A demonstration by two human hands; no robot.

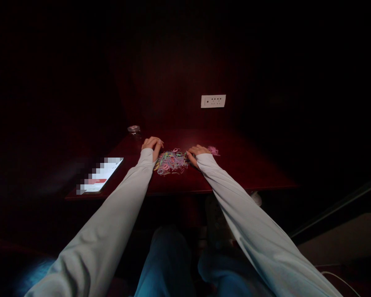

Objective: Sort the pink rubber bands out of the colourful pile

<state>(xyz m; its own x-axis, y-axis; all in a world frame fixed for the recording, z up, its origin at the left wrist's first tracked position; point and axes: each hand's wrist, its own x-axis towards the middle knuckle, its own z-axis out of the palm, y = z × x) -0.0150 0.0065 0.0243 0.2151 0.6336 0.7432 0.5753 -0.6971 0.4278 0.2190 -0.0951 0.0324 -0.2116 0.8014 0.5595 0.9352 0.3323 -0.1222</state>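
Observation:
A loose pile of small, thin elastic bands (pixel 170 163) in pink, purple, green and yellow lies between my hands. At its upper left edge rests my left hand (pixel 152 143), with bent fingers apart and nothing visible in them. My right hand (pixel 200 150) is at the pile's right edge, its thumb and fingers apart and its fingertips beside the bands. Just beyond that hand sits a smaller heap of pink elastic bands (pixel 213 151). Some of this heap is hidden behind the hand.
Everything lies on a dark red table (pixel 250 169). A clear lidded jar (pixel 134 130) stands at the back left. Near the left front edge lies a phone (pixel 103 177) with a lit screen. A white socket plate (pixel 213 101) is on the back wall.

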